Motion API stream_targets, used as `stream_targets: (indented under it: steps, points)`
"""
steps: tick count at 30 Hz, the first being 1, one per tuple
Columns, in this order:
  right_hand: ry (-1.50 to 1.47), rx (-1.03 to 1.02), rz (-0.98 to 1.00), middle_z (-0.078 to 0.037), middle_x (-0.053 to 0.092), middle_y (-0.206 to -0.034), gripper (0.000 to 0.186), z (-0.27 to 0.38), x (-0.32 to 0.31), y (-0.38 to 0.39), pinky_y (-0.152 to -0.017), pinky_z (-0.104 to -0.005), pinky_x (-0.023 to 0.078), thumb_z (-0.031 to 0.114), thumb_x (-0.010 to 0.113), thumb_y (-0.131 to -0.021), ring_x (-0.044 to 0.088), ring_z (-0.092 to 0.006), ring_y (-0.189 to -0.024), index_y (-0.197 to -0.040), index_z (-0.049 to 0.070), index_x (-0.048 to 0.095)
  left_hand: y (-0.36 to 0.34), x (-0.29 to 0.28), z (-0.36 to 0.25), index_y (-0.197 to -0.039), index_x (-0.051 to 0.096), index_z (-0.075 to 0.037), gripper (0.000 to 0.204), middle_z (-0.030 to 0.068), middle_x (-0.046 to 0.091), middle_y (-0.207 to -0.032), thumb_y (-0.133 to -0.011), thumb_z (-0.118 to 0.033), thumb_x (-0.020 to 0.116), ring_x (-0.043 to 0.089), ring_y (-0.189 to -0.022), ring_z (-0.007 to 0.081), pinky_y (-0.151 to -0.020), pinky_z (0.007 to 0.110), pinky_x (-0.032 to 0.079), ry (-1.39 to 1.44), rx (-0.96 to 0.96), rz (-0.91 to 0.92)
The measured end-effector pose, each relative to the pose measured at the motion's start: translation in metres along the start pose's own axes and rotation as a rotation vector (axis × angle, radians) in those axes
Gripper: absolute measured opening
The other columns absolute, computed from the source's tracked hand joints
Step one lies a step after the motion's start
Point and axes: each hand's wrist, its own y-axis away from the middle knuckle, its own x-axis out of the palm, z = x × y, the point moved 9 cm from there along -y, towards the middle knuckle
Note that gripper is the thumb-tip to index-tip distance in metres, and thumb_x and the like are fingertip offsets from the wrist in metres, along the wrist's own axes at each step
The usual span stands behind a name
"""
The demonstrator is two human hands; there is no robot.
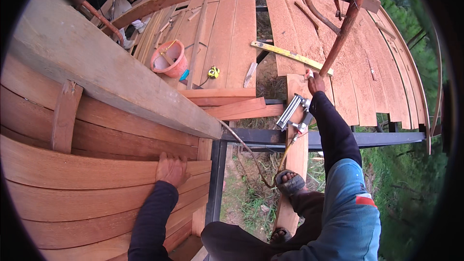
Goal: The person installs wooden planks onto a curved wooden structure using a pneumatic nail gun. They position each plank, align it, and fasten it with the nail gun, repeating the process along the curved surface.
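The step in hand looks like a steadied reach; the person's left hand lies over the top edge of a reddish-brown wall of horizontal wooden boards at near left, whether gripping or merely resting I cannot tell; the right hand stretches to the far right, its fingers at a small red-and-white object just beside the foot of a slanting rust-coloured metal pole, and how firmly they close on it I cannot tell; the silver-and-grey nail gun with a long slanted magazine lies on a narrow brown wooden plank, beside the right forearm, its thin yellow hose running nearer toward the sandalled foot; the next move seems to call for a sure finger hold, steady footing on that plank, and a sleeve kept clear of gun and hose.
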Motion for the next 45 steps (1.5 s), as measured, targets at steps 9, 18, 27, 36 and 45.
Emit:
stream_targets:
  steps: [9, 18, 27, 36, 45]
  points:
    - [0.024, -0.421, 0.603, -0.025, 0.069, -0.098, 0.036, 0.166, 0.133, 0.035, -0.084, -0.0477, 0.051, 0.029, 0.055, -0.084, 0.066, -0.0420, -0.096, -0.105, 0.004, 0.070, 0.001, 0.006, 0.003, -0.116, 0.064, -0.005, 0.066, 0.0132, 0.069, -0.102, -0.077, -0.057, 0.070, 0.063, -0.096, 0.0242, -0.088, 0.040, 0.039, 0.025, -0.032, 0.049]
    - [0.120, -0.239, 0.786, -0.021, 0.071, -0.104, 0.042, 0.145, 0.317, 0.091, -0.087, -0.0461, 0.052, 0.044, 0.059, -0.088, 0.067, -0.0367, -0.100, -0.106, 0.008, 0.072, 0.000, -0.001, 0.005, -0.120, 0.062, -0.002, 0.074, 0.0143, 0.067, -0.095, -0.077, -0.062, 0.066, 0.061, -0.088, 0.0259, -0.083, 0.040, 0.039, 0.053, -0.034, 0.044]
    - [0.233, -0.428, 0.651, -0.013, 0.057, -0.133, 0.043, 0.149, 0.393, 0.083, -0.104, -0.0485, 0.041, 0.033, 0.062, -0.086, 0.052, -0.0319, -0.126, -0.123, 0.011, 0.061, -0.007, -0.006, 0.005, -0.112, 0.064, -0.001, 0.074, 0.0125, 0.063, -0.086, -0.074, -0.064, 0.065, 0.057, -0.078, 0.0243, -0.073, 0.040, 0.038, 0.086, -0.006, 0.071]
    - [0.443, -0.392, 0.804, -0.018, 0.061, -0.119, 0.047, 0.146, 0.427, 0.078, -0.099, -0.0469, 0.040, 0.041, 0.059, -0.086, 0.056, -0.0326, -0.117, -0.115, 0.006, 0.065, -0.012, -0.009, 0.006, -0.108, 0.066, -0.002, 0.072, 0.0120, 0.061, -0.085, -0.074, -0.066, 0.065, 0.056, -0.077, 0.0244, -0.072, 0.040, 0.037, 0.093, 0.013, 0.046]
    - [0.308, -0.386, 0.752, -0.015, 0.063, -0.116, 0.040, 0.139, 0.425, 0.088, -0.093, -0.0479, 0.046, 0.037, 0.063, -0.084, 0.060, -0.0306, -0.111, -0.113, 0.009, 0.064, -0.014, -0.011, 0.006, -0.106, 0.067, -0.003, 0.070, 0.0105, 0.061, -0.084, -0.074, -0.066, 0.064, 0.057, -0.077, 0.0243, -0.071, 0.040, 0.038, 0.114, -0.007, 0.071]
